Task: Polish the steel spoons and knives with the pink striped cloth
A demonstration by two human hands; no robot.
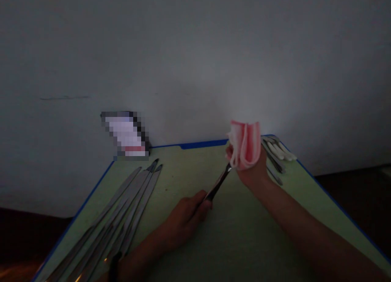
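Over the table's middle, my left hand [191,217] is closed around a shiny metal piece of cutlery [219,185], slanted up to the right. Its exact kind is unclear, since my fingers and the cloth cover its ends. A folded pink-and-white cloth [247,145] is gripped in my right hand [255,168], raised above the table toward the back. The far end of the cutlery meets the cloth's lower left edge. Most of my right fingers are behind the cloth.
Several long table knives [125,204] lie side by side on the left of the pale green table [183,168]. Several smaller pieces of cutlery [277,151] lie at the back right. A blurred-out phone-like device [126,135] leans on the wall [195,70].
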